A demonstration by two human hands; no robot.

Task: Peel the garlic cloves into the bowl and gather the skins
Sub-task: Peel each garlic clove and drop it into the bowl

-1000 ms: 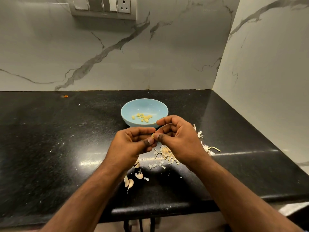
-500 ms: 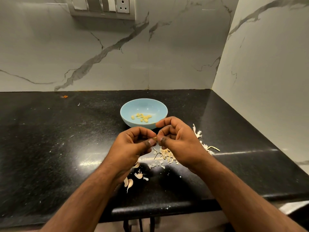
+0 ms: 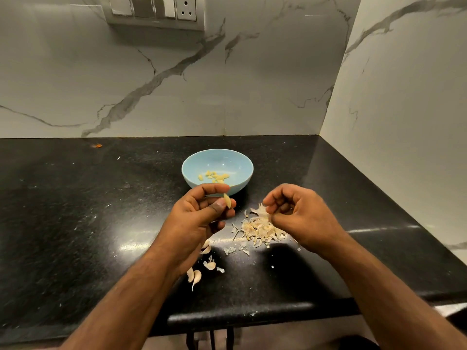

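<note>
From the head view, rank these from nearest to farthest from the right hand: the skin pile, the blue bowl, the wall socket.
From the right hand:
1. Skin pile: right under its fingers, on the counter.
2. Blue bowl: farther back and to the left.
3. Wall socket: high on the back wall, farthest.

No readable text, label, brand, number or sign anywhere in view.

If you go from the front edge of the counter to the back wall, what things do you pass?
Unpeeled garlic cloves → pile of skins → peeled clove pinched in the left hand → blue bowl with peeled cloves → switch panel on the wall.
</note>
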